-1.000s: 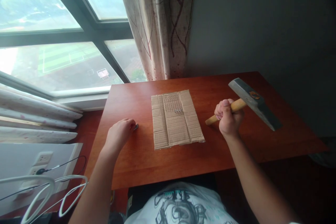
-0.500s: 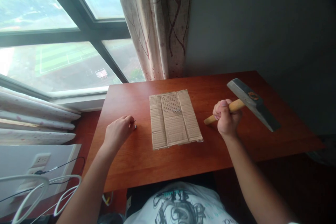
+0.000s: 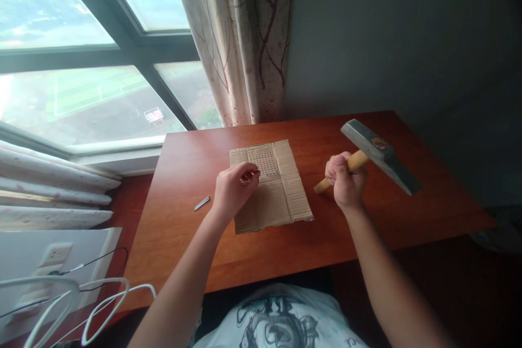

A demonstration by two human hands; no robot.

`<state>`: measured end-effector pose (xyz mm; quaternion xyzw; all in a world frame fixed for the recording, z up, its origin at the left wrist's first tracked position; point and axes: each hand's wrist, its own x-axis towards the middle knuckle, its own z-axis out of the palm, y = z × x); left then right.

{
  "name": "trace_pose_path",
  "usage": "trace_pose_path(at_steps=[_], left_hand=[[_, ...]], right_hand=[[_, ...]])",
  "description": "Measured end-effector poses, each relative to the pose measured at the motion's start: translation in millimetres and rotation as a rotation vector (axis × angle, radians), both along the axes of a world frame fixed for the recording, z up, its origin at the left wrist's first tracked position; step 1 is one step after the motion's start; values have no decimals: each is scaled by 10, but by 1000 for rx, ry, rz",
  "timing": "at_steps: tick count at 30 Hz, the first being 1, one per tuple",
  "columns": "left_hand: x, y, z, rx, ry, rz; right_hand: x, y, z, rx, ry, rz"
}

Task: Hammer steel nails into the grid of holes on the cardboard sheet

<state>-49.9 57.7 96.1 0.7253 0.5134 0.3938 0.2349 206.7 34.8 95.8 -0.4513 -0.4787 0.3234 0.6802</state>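
Note:
My right hand [image 3: 346, 179] is wrapped round the wooden handle of a hammer [image 3: 378, 147], its grey metal head raised above the right side of the table. My left hand [image 3: 236, 187] is pinched over the left part of a flat cardboard piece [image 3: 281, 204]. Between its fingertips is a small thin nail, mostly hidden, beside the lower left of a grid of small dark marks [image 3: 261, 160] in the cardboard. Short bits of metal, seemingly nails, stand along the grid's lower edge. Several loose nails [image 3: 202, 203] lie together on the table, left of the cardboard.
The reddish-brown wooden table [image 3: 326, 250] stands against a window [image 3: 93, 92] and a patterned curtain [image 3: 240, 38]. White cables [image 3: 81, 299] and a wall socket [image 3: 57, 254] are at the lower left.
My left hand has moved right, from the loose nails to the grid on the cardboard, uncovering the nails on the table. The right hand and hammer have shifted slightly left in view.

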Motion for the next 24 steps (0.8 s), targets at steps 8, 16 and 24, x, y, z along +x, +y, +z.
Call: trace_pose_path(at_steps=[8,16,24], left_hand=[[32,33,-55,12,16,4],[52,29,-53,7,-7,-8],[58,18,-47,-13,2,-7]], right_hand=[[2,-2,-15,8,15,-38],[-6,-7,-5,13,-3,-33],[-15,-6,8,1,-11,-40]])
